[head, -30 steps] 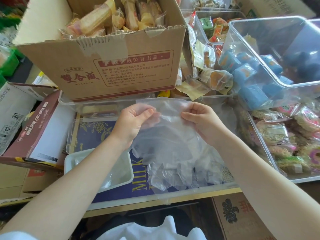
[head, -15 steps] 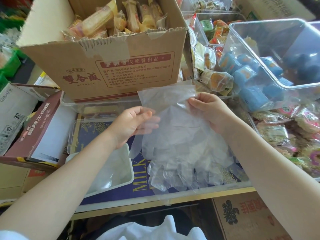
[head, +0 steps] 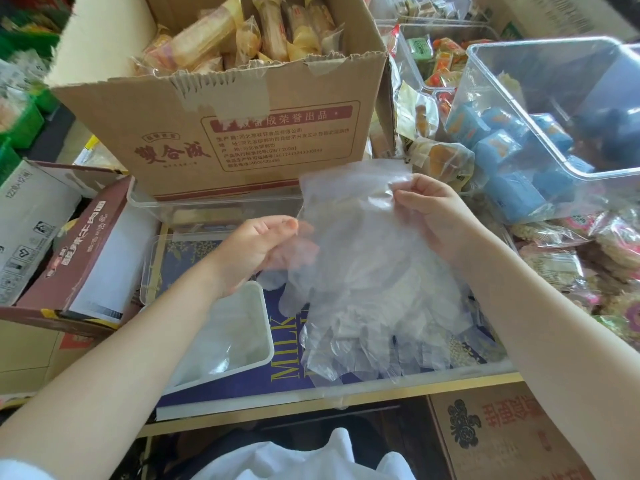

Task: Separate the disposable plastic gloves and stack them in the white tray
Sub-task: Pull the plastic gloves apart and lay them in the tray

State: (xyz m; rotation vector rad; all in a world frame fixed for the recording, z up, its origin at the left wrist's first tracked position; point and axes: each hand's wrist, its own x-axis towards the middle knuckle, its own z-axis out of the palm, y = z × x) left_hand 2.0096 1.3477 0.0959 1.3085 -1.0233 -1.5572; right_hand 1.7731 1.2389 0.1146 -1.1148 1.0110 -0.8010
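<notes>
Both hands — right hand (head: 429, 216), left hand (head: 263, 244) — pinching gloves (head: 363, 271)

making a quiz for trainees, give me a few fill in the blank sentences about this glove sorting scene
1. The right hand pinches the cuff edge of the bunch of clear plastic gloves, whose glove tips hang ____.
2. The white tray lies below the ____ hand's forearm.
3. The cardboard box behind the hands is filled with wrapped ____.
4. The packets in the clear bin at the right are ____ in colour.

Missing words: down; left; snacks; blue
</notes>
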